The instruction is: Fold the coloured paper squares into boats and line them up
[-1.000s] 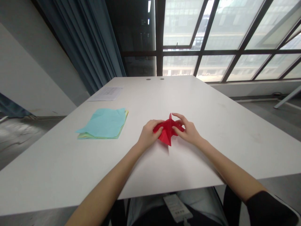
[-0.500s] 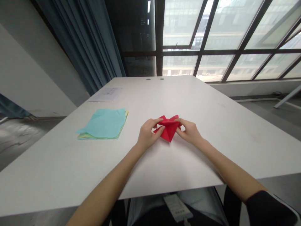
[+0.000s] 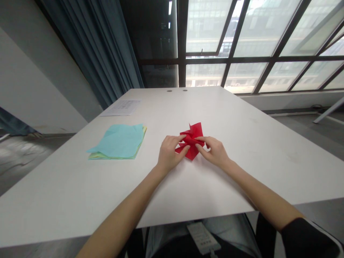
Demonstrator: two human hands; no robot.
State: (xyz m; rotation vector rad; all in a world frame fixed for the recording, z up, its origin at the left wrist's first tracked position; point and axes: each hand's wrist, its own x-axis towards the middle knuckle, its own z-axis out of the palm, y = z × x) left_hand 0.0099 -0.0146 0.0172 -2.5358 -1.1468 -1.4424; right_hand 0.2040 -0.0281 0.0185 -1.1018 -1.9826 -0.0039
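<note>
A folded red sheet of paper (image 3: 192, 152) with several pointed flaps is between my two hands, over the near middle of the white table (image 3: 188, 190). My left hand (image 3: 170, 150) pinches its left side, thumb in front and fingers behind. From the right, my right hand (image 3: 215, 150) grips it the same way, with the thumb and index finger close to the paper's centre. One broad flap stands up at the far side. The fingertips hide part of the inner folds.
A stack of coloured paper (image 3: 118, 141), light blue on top with yellow-green beneath, lies to the left. Behind it is a printed sheet (image 3: 122, 107). Two round grommets (image 3: 169, 91) sit at the table's far end, before the windows. A badge (image 3: 203, 238) hangs at my lap.
The red paper's far flaps have opened upward and spread wider. My right thumb and fingers have shifted left, nearer the paper's middle. My left hand has hardly moved.
</note>
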